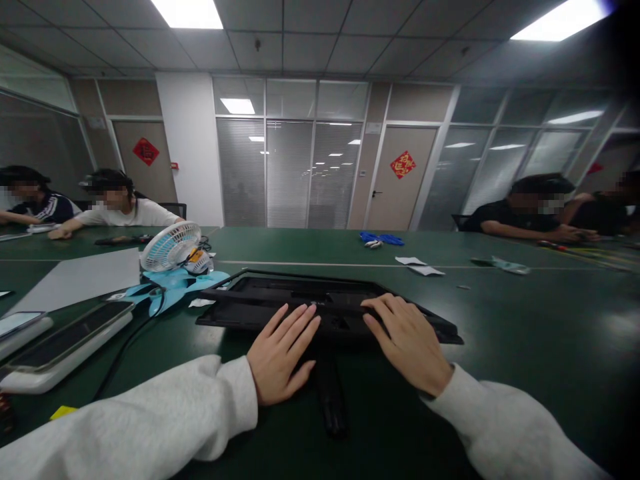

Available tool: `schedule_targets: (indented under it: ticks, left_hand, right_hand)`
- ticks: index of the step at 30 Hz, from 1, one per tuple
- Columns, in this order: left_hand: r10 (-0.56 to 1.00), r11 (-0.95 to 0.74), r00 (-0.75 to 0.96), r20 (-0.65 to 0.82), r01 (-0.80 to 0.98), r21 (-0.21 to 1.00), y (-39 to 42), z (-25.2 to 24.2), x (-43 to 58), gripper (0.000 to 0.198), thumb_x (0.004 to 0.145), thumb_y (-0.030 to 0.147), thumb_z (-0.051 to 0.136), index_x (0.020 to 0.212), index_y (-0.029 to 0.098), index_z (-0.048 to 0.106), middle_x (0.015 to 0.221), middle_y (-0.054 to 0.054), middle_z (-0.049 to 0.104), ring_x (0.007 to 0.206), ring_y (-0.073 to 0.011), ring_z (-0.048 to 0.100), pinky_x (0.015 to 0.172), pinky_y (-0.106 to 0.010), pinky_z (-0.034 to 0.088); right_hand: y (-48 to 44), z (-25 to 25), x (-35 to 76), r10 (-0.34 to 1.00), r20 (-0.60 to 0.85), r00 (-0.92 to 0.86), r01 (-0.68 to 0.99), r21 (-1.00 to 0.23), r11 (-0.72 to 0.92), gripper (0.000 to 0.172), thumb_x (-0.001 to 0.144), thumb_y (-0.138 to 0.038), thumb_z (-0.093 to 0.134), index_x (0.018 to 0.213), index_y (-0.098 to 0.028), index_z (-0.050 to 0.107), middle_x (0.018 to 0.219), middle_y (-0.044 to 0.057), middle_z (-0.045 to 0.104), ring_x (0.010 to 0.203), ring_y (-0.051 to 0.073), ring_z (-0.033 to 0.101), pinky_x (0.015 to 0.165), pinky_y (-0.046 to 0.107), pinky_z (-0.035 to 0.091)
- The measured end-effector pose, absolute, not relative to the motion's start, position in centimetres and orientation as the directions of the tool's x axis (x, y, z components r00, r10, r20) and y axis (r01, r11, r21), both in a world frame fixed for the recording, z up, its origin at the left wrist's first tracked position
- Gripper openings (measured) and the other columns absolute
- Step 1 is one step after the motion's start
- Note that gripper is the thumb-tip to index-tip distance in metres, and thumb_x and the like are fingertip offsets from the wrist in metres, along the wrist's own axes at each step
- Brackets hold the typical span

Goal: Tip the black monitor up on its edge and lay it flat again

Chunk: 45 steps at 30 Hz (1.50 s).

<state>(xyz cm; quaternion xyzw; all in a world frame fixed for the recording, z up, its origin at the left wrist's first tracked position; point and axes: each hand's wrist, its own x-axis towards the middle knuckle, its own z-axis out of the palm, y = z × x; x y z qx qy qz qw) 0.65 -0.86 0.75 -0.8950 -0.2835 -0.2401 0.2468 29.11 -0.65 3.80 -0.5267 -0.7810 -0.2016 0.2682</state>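
A wide black plastic panel with a raised rim [280,287], perhaps a monitor housing, lies in front of me on the table. A long thin black strip [250,299] runs across it. My left hand [285,353] is open, its stretched fingers resting at the panel's near edge and its thumb apart. My right hand [405,340] lies over the panel's right part, fingers slightly bent and spread, the fingertips touching the strip. Between my hands, a black handle-like piece [333,400] points toward me; its far end is hidden in shadow under the panel.
Left of the panel are a white fan [173,247] with light-blue blades [183,287], a black cable [135,333], a grey sheet [85,277] and a phone [70,337] on a white block. Blue gloves [383,239] and papers [420,265] lie farther back. Several people sit around.
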Motion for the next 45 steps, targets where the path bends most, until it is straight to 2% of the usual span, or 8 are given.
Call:
schedule_targets:
  ticks: [9, 15, 24, 31, 45]
  left_hand:
    - [0.377, -0.71, 0.741, 0.555, 0.616, -0.341, -1.1, 0.9, 0.7, 0.067, 0.093, 0.031, 0.047, 0.153, 0.007, 0.029, 0.161, -0.015, 0.016, 0.149, -0.0296, 0.015, 0.121, -0.05, 0.012]
    - [0.364, -0.723, 0.749, 0.554, 0.602, -0.339, -1.1, 0.9, 0.6, 0.065, 0.094, 0.029, 0.046, 0.152, 0.006, 0.029, 0.162, -0.014, 0.016, 0.149, -0.029, 0.016, 0.121, -0.048, 0.012]
    - [0.363, -0.729, 0.743, 0.562, 0.602, -0.326, -0.9, 0.8, 0.6, 0.062, 0.096, 0.029, 0.042, 0.153, 0.007, 0.028, 0.161, -0.011, 0.019, 0.149, -0.0253, 0.018, 0.122, -0.044, 0.014]
    - [0.372, -0.716, 0.733, 0.57, 0.617, -0.326, -1.0, 0.8, 0.6, 0.062, 0.097, 0.028, 0.042, 0.153, 0.006, 0.028, 0.162, -0.01, 0.017, 0.15, -0.0245, 0.015, 0.122, -0.044, 0.005]
    - [0.37, -0.715, 0.733, 0.571, 0.617, -0.328, -1.0, 0.7, 0.4, 0.062, 0.097, 0.03, 0.041, 0.153, 0.007, 0.027, 0.161, -0.011, 0.019, 0.149, -0.0248, 0.018, 0.122, -0.045, 0.007]
  right_hand:
    - [-0.2, 4.0, 29.8, 0.646, 0.67, -0.367, 0.912, 0.122, 0.392, 0.028, 0.1, -0.037, 0.04, 0.113, -0.021, 0.06, 0.105, 0.006, 0.059, 0.09, 0.021, 0.052, 0.079, 0.037, 0.037]
    - [-0.4, 4.4, 30.1, 0.614, 0.683, -0.394, 0.903, 0.161, 0.399, 0.028, 0.1, -0.036, 0.041, 0.111, -0.02, 0.061, 0.103, 0.007, 0.06, 0.086, 0.02, 0.051, 0.075, 0.035, 0.036]
    - [-0.1, 4.2, 30.7, 0.552, 0.711, -0.436, 0.878, 0.203, 0.433, 0.025, 0.099, -0.033, 0.045, 0.111, -0.02, 0.061, 0.104, 0.007, 0.061, 0.09, 0.02, 0.053, 0.08, 0.035, 0.038]
    - [0.1, 4.1, 30.8, 0.517, 0.739, -0.432, 0.881, 0.222, 0.418, 0.023, 0.099, -0.03, 0.045, 0.11, -0.02, 0.062, 0.104, 0.006, 0.064, 0.095, 0.021, 0.055, 0.088, 0.038, 0.036]
    - [0.5, 3.8, 31.4, 0.499, 0.77, -0.397, 0.891, 0.194, 0.41, 0.023, 0.098, -0.029, 0.046, 0.111, -0.022, 0.063, 0.105, 0.004, 0.066, 0.098, 0.02, 0.058, 0.093, 0.04, 0.032]
